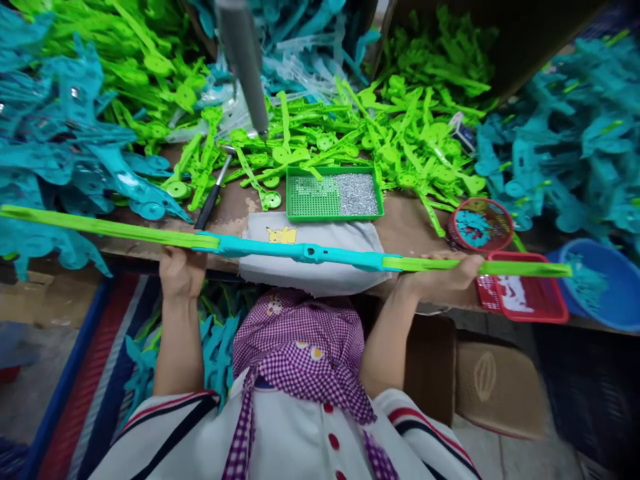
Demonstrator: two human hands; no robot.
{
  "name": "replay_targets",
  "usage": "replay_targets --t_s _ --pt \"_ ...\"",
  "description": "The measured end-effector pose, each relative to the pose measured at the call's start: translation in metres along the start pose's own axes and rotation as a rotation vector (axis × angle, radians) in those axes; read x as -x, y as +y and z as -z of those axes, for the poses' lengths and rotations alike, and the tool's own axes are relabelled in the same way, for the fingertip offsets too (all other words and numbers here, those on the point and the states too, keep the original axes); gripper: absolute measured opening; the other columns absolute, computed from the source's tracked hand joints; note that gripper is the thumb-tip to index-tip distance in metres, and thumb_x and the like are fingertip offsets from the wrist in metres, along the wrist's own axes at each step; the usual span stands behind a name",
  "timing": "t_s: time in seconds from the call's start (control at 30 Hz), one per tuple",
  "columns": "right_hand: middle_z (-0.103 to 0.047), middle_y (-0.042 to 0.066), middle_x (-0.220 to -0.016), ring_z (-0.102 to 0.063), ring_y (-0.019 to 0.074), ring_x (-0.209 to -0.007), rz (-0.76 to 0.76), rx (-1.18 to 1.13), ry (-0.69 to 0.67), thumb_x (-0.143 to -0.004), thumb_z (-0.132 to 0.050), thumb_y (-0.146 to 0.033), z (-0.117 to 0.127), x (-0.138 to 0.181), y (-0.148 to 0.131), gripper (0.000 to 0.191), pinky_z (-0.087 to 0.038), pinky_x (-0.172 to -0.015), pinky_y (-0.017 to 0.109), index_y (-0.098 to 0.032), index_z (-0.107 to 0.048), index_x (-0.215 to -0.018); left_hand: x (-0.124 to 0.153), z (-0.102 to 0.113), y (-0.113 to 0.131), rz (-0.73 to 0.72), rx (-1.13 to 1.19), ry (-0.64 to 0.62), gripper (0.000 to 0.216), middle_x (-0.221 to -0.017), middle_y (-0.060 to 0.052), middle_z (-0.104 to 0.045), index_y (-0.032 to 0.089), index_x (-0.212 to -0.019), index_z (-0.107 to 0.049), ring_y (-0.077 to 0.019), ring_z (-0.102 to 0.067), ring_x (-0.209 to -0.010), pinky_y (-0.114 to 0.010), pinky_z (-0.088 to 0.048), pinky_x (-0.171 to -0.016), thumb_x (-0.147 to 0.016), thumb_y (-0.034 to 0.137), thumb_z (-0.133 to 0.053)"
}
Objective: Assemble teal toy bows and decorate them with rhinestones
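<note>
A long plastic bar [270,249], with a teal middle and a lime-green arm at either end, stretches across in front of me, level with the table's near edge. My left hand [183,273] is closed under the left green arm, close to where it joins the teal part. Around the right green arm my right hand [445,275] is closed, with the thumb side facing up. Behind the bar lies a pale cloth [345,237] with a yellow cartoon figure. Just beyond it sits a green tray [335,218] of small silvery metal pieces.
Lime-green plastic parts [320,127] heap across the back. Teal parts pile at left [55,133] and right [575,127]. A hammer [215,193] lies left of the tray. A grey pointed tool [245,67] hangs overhead. Red baskets [537,313] and a blue bowl [620,313] stand right.
</note>
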State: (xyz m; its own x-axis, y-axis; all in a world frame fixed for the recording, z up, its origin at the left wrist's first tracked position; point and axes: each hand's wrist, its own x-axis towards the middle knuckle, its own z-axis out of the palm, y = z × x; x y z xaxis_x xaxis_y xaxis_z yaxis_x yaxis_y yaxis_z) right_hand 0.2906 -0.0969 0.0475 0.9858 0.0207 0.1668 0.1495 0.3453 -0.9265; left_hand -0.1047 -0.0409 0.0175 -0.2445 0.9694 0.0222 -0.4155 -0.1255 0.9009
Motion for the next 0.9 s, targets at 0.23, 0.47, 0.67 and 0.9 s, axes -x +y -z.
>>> replay_targets --t_s 0.23,0.47,0.67,0.9 --pt "-0.032 -0.003 -0.063 -0.052 0.0186 -0.055 0.192 0.196 -0.049 -0.087 -0.037 -0.055 -0.027 0.012 -0.005 0.032 -0.052 -0.053 0.037 -0.029 -0.032 -0.069 -0.016 -0.005 0.021 -0.041 -0.083 -0.052 0.013 -0.087 0.009 -0.074 0.025 -0.095 -0.063 -0.0094 -0.063 -0.089 -0.029 -0.042 -0.077 -0.103 0.030 -0.054" --pt "-0.045 -0.005 -0.061 -0.056 0.0167 -0.053 0.259 0.246 -0.210 -0.081 -0.055 -0.052 0.021 0.010 0.006 0.028 -0.057 -0.056 0.038 -0.029 -0.043 -0.071 -0.011 0.000 -0.005 0.150 -0.116 -0.012 0.016 -0.086 0.014 -0.075 0.028 -0.088 -0.066 -0.0088 -0.063 -0.089 -0.026 -0.051 -0.092 -0.097 0.039 -0.061" --pt "-0.056 -0.007 -0.056 -0.058 0.0129 -0.045 0.082 0.131 -0.421 -0.071 -0.070 -0.040 0.030 -0.012 -0.003 0.023 -0.054 -0.049 0.030 -0.023 -0.055 -0.075 -0.006 -0.015 -0.003 0.084 -0.236 0.033 0.020 -0.106 0.007 -0.073 0.026 -0.108 -0.065 -0.0120 -0.063 -0.105 -0.024 -0.047 -0.099 -0.092 0.036 -0.071" --pt "-0.045 -0.013 -0.045 -0.043 0.0072 -0.034 -0.015 -0.062 -0.372 -0.067 -0.070 -0.034 0.006 -0.035 -0.030 0.026 -0.039 -0.033 0.019 -0.024 -0.046 -0.064 0.122 -0.111 -0.029 0.193 -0.470 -0.369 0.029 -0.096 -0.003 -0.071 0.025 -0.101 -0.073 -0.0203 -0.067 -0.089 -0.034 -0.053 -0.089 -0.075 0.029 -0.085"
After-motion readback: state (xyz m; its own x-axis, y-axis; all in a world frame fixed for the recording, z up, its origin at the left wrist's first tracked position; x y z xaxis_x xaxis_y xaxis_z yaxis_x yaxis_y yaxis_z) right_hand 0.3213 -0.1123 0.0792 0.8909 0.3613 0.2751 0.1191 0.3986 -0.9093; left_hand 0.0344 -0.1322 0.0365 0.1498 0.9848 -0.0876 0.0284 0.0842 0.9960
